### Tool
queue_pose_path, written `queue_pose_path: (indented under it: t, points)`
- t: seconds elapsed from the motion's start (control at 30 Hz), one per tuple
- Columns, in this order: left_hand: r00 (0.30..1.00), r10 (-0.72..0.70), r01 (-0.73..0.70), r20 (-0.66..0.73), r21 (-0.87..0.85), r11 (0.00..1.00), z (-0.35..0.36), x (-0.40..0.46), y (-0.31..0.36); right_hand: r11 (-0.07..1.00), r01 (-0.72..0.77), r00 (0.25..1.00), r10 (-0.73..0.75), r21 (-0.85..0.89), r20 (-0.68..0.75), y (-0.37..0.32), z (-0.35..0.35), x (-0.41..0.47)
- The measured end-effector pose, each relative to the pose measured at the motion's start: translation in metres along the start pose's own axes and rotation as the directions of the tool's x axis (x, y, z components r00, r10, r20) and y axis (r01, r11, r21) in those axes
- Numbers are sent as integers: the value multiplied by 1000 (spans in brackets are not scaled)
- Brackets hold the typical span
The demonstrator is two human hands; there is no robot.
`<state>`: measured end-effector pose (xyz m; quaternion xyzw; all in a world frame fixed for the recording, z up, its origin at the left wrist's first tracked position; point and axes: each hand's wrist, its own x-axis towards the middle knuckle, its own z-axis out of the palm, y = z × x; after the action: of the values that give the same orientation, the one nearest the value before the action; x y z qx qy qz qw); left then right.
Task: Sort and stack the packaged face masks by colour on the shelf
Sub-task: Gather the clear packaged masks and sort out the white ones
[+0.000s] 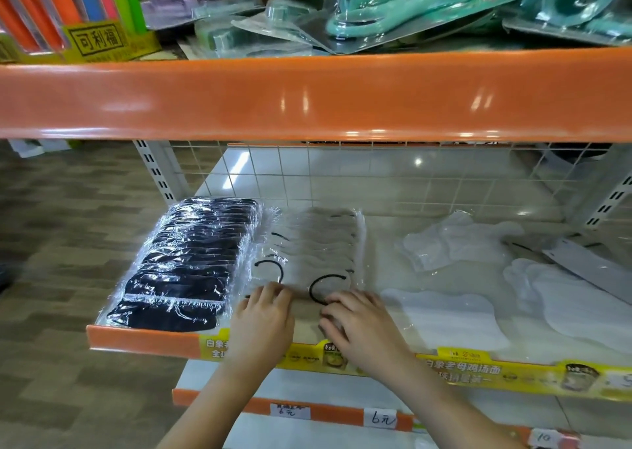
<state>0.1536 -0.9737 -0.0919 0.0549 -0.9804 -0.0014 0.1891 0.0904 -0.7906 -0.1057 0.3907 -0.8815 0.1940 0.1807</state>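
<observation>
Shop shelving with orange edges fills our view; we work at the middle shelf (143, 340), whose front lip carries a yellow label strip. Nearest us, our left hand (263, 322) and right hand (359, 325) lie side by side at 6 o'clock on the front end of the grey stack (318, 253), fingers bent down onto the clear wrapper; whether they pinch it or only press we cannot tell. From the hands the grey stack runs toward 12 o'clock, its long axis front to back, so both hands sit equally near its front end. At 9 o'clock, touching the grey stack's left side, lies the black stack (184, 263), parallel to it. At 3 o'clock, apart from the hands, white packs (444, 318) lie loose and unaligned, with more toward 1 o'clock (448, 243); we judge the right hand nearer to these. Farthest, at 12 o'clock, stands a wire grid (342, 174).
</observation>
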Motion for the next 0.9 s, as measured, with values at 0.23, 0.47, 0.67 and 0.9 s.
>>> queue_pose_path:
  t: [0.23, 0.47, 0.67, 0.9]
  points:
    - [995, -21, 23, 102, -25, 999, -6, 0, 6, 999, -43, 998, 43, -6, 48, 1, 1, -1]
    - [996, 3, -6, 84, 44, 999, -6, 2, 9, 997, -80, 996, 80, 5, 29, -1, -2, 0]
    - [997, 69, -70, 27, 62, 996, -11, 16, 36, 982, -186, 978, 189, 39, -84, 2, -14, 0]
    - [985, 164, -167, -49, -58, 984, -15, 39, 99, 955, -297, 948, 296, 10, -113, 42, -53, -14]
